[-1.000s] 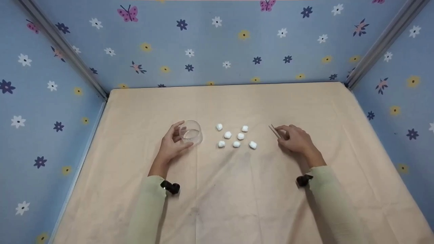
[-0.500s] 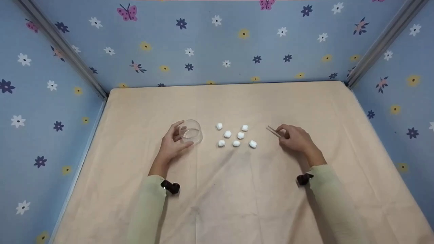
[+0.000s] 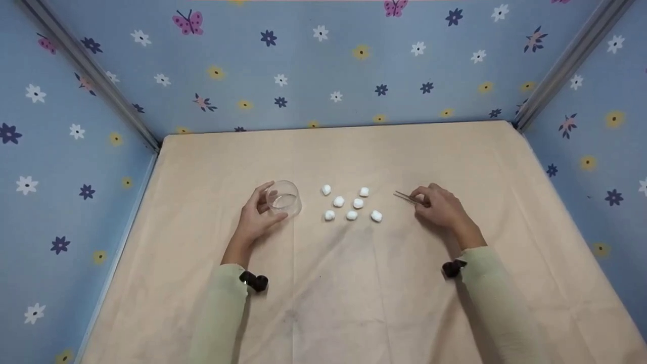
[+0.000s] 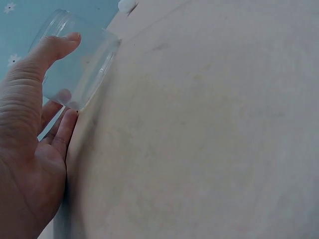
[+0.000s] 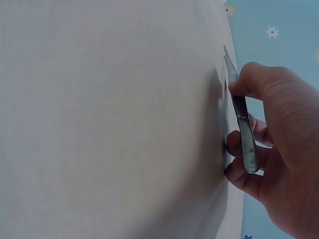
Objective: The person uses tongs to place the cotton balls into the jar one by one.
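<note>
My left hand [image 3: 259,216] grips a clear plastic jar [image 3: 284,199], thumb on its near side and fingers round its far side. In the left wrist view the jar [image 4: 84,69] stands on the cloth with nothing visible inside. My right hand [image 3: 441,206] holds metal tweezers [image 3: 407,197], tips apart and pointing left. The right wrist view shows the tweezers [image 5: 242,117] between thumb and fingers, low over the cloth. Several white cotton balls [image 3: 358,203] lie loose on the table between the two hands.
A beige cloth [image 3: 333,293] with creases covers the table. Blue panels with flower prints [image 3: 323,65] stand behind it and at both sides, with grey posts [image 3: 96,76] at the corners. A small black camera [image 3: 254,281] sits on each wrist.
The tweezers have swung from pointing up and left to pointing more directly left, toward the cotton balls. The right hand has barely shifted; the left hand and jar stay in place.
</note>
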### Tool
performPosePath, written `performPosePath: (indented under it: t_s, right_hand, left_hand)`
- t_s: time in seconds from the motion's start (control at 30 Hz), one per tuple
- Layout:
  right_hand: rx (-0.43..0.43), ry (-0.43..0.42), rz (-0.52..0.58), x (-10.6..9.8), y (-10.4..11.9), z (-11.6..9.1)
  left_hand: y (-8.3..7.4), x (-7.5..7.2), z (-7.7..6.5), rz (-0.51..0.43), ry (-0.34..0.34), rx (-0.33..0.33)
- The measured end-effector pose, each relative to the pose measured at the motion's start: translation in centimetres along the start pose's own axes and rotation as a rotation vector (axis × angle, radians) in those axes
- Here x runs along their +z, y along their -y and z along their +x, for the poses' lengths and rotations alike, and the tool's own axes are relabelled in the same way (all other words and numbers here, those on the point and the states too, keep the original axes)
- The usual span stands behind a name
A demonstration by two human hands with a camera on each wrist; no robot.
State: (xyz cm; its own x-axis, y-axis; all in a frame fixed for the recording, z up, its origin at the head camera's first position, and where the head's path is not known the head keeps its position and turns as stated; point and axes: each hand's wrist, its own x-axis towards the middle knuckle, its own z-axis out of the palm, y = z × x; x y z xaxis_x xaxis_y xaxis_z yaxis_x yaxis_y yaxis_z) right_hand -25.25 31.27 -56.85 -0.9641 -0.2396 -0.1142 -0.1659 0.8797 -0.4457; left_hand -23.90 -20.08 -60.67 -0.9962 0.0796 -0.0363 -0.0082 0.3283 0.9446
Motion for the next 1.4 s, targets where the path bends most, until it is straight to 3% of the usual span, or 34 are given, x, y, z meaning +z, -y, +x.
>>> performPosePath:
  t_s: [0.47,0.93,1.4]
  right_hand:
    - [-0.006,-0.091,0.052,0.2,-0.3,0.2]
    - [0.01,-0.115,0.094,0.3,-0.6,0.1]
    - [-0.054,-0.188,0.08,-0.9,-0.3,0.2]
  left_hand:
    - [0.0,0.0,-0.1,-0.01,0.0,0.028]
    - [0.0,0.0,-0.1,-0.017,0.002,0.01]
    - [0.2,0.0,-0.1,-0.009,0.003,0.022]
